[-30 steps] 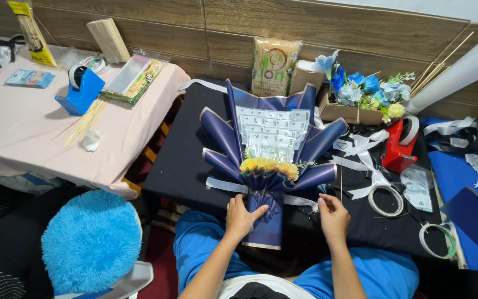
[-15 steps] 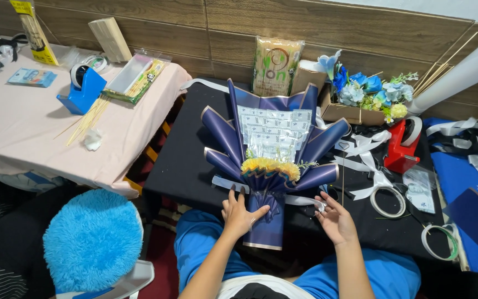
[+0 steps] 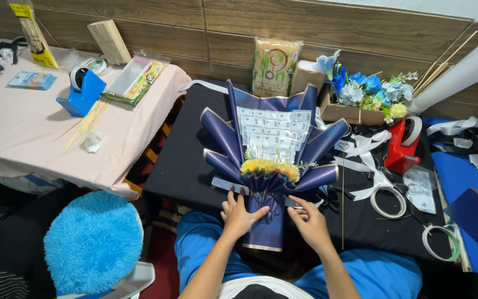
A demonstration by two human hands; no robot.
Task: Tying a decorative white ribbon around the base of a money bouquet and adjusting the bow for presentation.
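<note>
A bouquet [image 3: 272,149] wrapped in dark blue paper lies on the black table [image 3: 189,166], with folded banknotes fanned at its centre and a yellow frill below them. My left hand [image 3: 239,213] presses on the gathered blue wrap at the bouquet's neck, fingers spread. At the right side of the neck my right hand [image 3: 308,221] pinches a thin pale strip, apparently clear tape or ribbon [image 3: 297,206], that runs toward the wrap.
A red tape dispenser [image 3: 402,147], white ribbons [image 3: 369,158], tape rolls [image 3: 388,202] and a box of blue artificial flowers [image 3: 360,97] lie right of the bouquet. A pink-clothed table [image 3: 23,133] on the left holds a blue tape dispenser [image 3: 84,91]. A fluffy blue stool [image 3: 92,243] stands lower left.
My right hand lifted off to the right of the bouquet's neck, then came back in against it. My left hand stayed pressed on the wrap.
</note>
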